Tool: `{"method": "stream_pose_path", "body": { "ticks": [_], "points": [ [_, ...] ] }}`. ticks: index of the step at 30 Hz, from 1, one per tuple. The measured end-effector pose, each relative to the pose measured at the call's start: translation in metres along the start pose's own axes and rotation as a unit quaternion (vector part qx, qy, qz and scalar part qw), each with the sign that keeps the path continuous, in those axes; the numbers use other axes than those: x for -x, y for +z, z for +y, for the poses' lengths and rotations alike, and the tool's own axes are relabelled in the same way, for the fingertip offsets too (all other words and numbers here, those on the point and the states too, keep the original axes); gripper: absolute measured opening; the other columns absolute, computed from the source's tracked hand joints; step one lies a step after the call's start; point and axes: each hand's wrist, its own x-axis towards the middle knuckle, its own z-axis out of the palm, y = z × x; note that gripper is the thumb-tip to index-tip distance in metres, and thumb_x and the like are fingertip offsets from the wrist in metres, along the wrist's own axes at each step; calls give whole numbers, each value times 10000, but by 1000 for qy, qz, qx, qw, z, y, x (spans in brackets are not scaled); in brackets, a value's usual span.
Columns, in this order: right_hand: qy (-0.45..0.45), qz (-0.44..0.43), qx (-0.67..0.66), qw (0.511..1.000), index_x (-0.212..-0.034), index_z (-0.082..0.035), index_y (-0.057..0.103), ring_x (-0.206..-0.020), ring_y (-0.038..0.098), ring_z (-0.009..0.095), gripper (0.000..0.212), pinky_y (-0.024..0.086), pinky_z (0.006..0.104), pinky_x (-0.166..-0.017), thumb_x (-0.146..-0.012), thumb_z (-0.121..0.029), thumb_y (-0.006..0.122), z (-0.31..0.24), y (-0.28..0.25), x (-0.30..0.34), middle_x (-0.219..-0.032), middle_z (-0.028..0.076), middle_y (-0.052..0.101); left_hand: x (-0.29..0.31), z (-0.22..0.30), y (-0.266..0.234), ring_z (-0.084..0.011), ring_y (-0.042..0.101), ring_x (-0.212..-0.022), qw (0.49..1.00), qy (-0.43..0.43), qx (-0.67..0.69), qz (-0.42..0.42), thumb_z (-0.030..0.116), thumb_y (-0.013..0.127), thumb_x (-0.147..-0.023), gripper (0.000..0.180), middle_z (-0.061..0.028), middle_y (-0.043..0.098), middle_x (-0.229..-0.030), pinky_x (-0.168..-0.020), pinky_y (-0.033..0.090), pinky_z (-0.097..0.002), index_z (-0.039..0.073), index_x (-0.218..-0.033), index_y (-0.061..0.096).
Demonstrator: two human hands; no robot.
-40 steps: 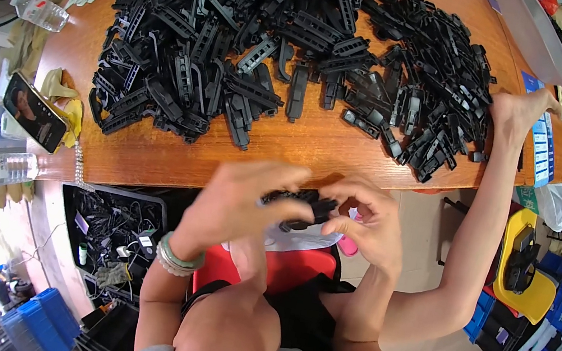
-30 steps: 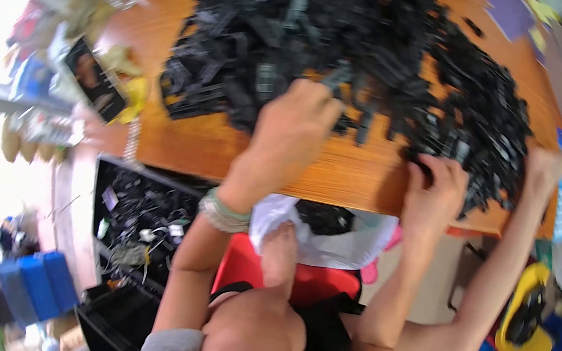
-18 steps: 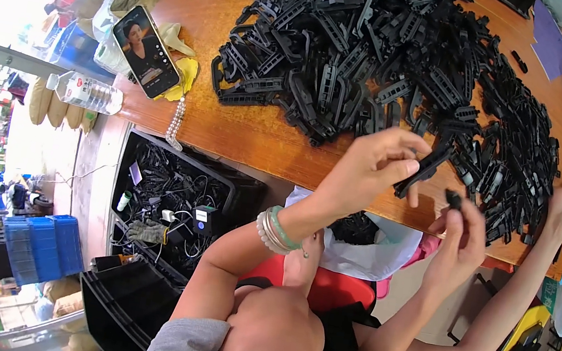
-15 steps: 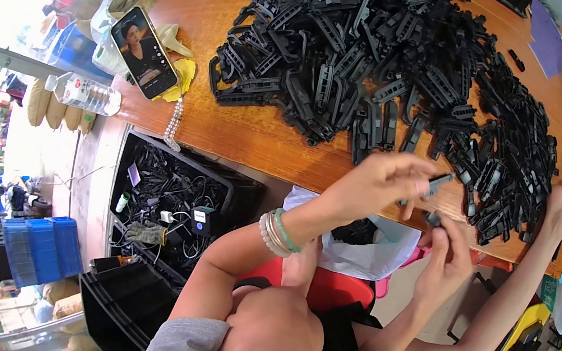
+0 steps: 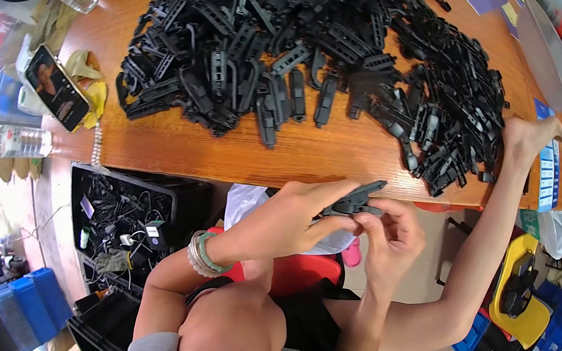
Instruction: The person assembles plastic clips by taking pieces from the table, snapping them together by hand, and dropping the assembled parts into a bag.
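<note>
A long, narrow black plastic part (image 5: 358, 200) is held above the table's front edge, between my two hands. My left hand (image 5: 293, 215), with bead bracelets at the wrist, is closed on the part's left side. Its thumb lies along the underside. Thumb and fingers of my right hand (image 5: 391, 239) pinch the right end; what lies under those fingertips is hidden. Beyond them spreads a big pile of slotted black plastic parts (image 5: 244, 32). To its right is a second heap of smaller black parts (image 5: 450, 113).
A phone (image 5: 58, 88) leans at the table's left, near clear bottles (image 5: 21, 142). Below the edge stands a black crate (image 5: 124, 225) of cables and parts. A bare foot (image 5: 527, 136) rests on the table's right edge. A yellow chair (image 5: 526, 285) stands at the right.
My hands have come together on one black part, having been apart with a small dark piece at each one's fingers. The view has shifted, moving the table leftward and up in the picture.
</note>
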Motion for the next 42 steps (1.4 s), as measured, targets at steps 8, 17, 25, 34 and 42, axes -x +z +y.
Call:
{"method": "stream_pose_path", "body": {
  "ticks": [8, 17, 25, 34, 42],
  "points": [
    [-69, 29, 85, 994, -1024, 28, 596, -761, 574, 131, 401, 439, 241, -642, -675, -60, 774, 8, -3, -7, -861, 61, 606, 9, -15, 1, -352, 604, -724, 997, -20, -66, -19, 72, 629, -806, 385, -195, 618, -836, -615, 468, -365, -18, -1162, 511],
    [-6, -101, -8, 995, -1042, 32, 590, -695, 523, 114, 431, 414, 235, -621, -654, -31, 765, 17, -20, -4, -870, 64, 607, 10, -7, 5, -376, 586, -690, 992, -2, -115, -41, 86, 630, -805, 361, -202, 598, -835, -569, 465, -395, -18, -1129, 510],
    [0, -80, -22, 997, -1000, 46, 599, -656, 513, 98, 391, 417, 226, -616, -634, 49, 736, 17, -19, -2, -874, 74, 618, 11, -13, 7, -363, 603, -684, 990, 35, -128, -40, 84, 635, -800, 375, -186, 606, -833, -574, 483, -383, -35, -1132, 508],
    [-9, -80, -29, 996, -999, 41, 609, -666, 531, 97, 399, 425, 229, -632, -616, 90, 713, 21, -23, -2, -812, 77, 616, 11, -10, 11, -336, 622, -694, 991, 34, -126, -22, 90, 665, -784, 382, -184, 623, -842, -582, 494, -359, -27, -1121, 529],
    [28, -66, -43, 996, -971, 46, 611, -700, 574, 98, 348, 455, 219, -640, -634, 107, 675, 19, -26, 1, -816, 65, 621, 13, -6, 16, -328, 597, -629, 992, 7, -120, -30, 79, 664, -783, 387, -172, 609, -797, -548, 470, -364, -14, -1129, 519]
  ]
}}
